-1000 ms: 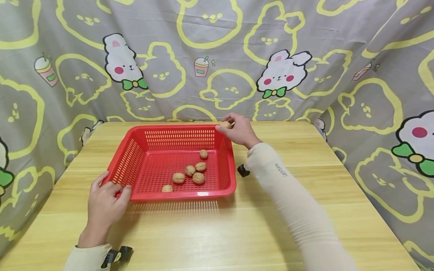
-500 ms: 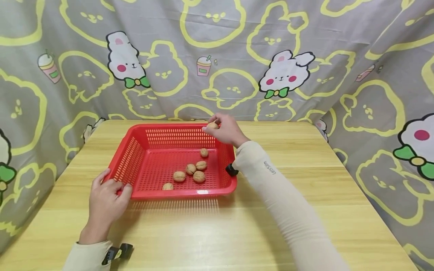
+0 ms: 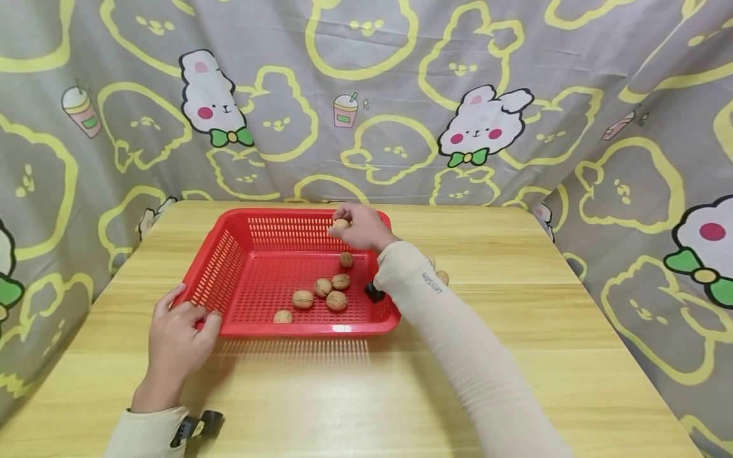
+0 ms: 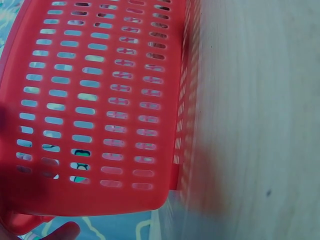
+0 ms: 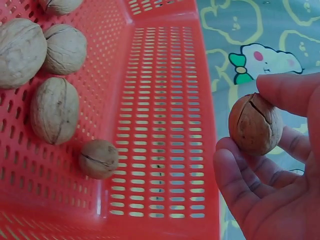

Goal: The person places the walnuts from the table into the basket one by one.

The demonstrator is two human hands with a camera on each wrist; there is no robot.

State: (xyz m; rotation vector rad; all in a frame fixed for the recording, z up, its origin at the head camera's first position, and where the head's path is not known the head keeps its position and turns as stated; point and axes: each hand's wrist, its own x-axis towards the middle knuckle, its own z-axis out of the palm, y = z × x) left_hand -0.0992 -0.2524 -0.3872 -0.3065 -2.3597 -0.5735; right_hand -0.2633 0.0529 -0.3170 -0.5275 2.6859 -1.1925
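Observation:
My left hand (image 3: 179, 343) grips the rim of a red plastic basket (image 3: 309, 329) at its front left corner. In the left wrist view the basket's slotted side wall (image 4: 102, 105) fills much of the picture, with a fingertip (image 4: 69, 231) at the bottom. My right hand (image 3: 366, 228) is above the far right part of the basket, pinching a walnut (image 3: 341, 225) between thumb and fingers. A crack shows in the shell of that walnut (image 5: 255, 125) in the right wrist view. Several walnuts (image 3: 336, 301) lie on the basket floor, mostly towards its right half.
On the wooden table (image 3: 515, 305), right of the basket, more walnuts (image 3: 442, 277) are partly hidden by my right sleeve (image 3: 452, 324). A patterned grey curtain (image 3: 389, 95) hangs behind the table and along its sides.
My right hand, holding the walnut, has moved left from the basket's far right corner to over its inside. Walnuts on the table beyond the sleeve have come into view. My left hand stays put.

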